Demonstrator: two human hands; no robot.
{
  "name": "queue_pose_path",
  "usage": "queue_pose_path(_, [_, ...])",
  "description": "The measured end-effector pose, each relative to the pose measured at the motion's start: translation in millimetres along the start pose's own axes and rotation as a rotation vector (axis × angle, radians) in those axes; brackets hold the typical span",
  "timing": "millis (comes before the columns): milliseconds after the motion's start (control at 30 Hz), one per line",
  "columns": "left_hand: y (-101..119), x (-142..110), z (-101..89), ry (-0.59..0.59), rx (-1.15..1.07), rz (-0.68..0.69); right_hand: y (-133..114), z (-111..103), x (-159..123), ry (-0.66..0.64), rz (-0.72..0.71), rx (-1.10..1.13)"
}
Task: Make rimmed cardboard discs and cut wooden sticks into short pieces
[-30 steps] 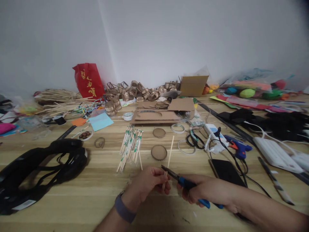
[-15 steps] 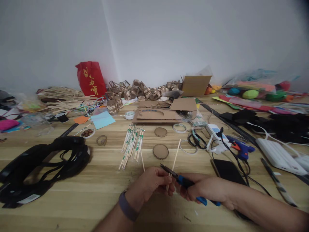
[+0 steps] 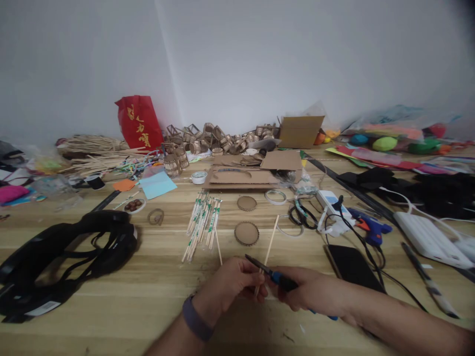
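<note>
My left hand [image 3: 232, 284] is closed in a pinch on a thin wooden stick [image 3: 270, 242] that slants up and away over the wooden table [image 3: 148, 296]. My right hand [image 3: 315, 294] is wrapped round the blue handles of a pair of pliers [image 3: 276, 277]. The dark jaws of the pliers cross the stick just above my left fingers. A bundle of wrapped chopsticks [image 3: 202, 225] and two round cardboard discs [image 3: 246, 233] lie just beyond my hands.
A black strap harness [image 3: 63, 252] lies at left. At right are a black phone [image 3: 351, 267], a blue glue gun [image 3: 371, 228], scissors [image 3: 300, 215], a white power strip [image 3: 426, 237] and cables. Cardboard sheets [image 3: 241, 175], small woven baskets [image 3: 208, 138] and a red bag [image 3: 139, 122] stand further back.
The stick has tilted a little more to the right in my left hand. The pliers' jaws have come up against it. Both hands have otherwise stayed in place.
</note>
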State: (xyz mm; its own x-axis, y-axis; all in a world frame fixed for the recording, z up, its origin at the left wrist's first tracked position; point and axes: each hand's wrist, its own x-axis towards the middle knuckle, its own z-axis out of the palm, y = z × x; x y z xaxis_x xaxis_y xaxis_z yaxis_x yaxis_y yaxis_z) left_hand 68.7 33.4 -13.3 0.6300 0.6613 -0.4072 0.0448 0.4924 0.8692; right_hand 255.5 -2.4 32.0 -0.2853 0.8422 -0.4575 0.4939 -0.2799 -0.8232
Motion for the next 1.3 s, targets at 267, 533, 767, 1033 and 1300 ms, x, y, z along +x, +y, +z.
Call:
queue_pose_path(267, [-2.4, 1.2, 0.6, 0.004, 0.010, -0.002, 9.3, 4.7, 6.0, -0.032, -0.072, -0.095])
queue_pose_path(533, [-2.9, 3.2, 1.1, 0.007, 0.062, 0.019, 10.7, 10.7, 6.0, 0.013, -0.121, -0.050])
queue_pose_path(767, [-1.5, 0.6, 4.0, 0.039, 0.101, 0.057, 2.8, -0.3, -0.9, -0.122, 0.051, 0.100])
queue_pose_path(1033, [-1.4, -0.9, 5.0, 0.020, 0.052, 0.048, -6.8, -8.5, -5.2, -0.169, 0.114, 0.161])
queue_pose_path(1300, [-4.9, 3.2, 4.6, 0.044, 0.074, 0.038, 4.4, -5.1, 2.5, -0.145, 0.099, 0.076])
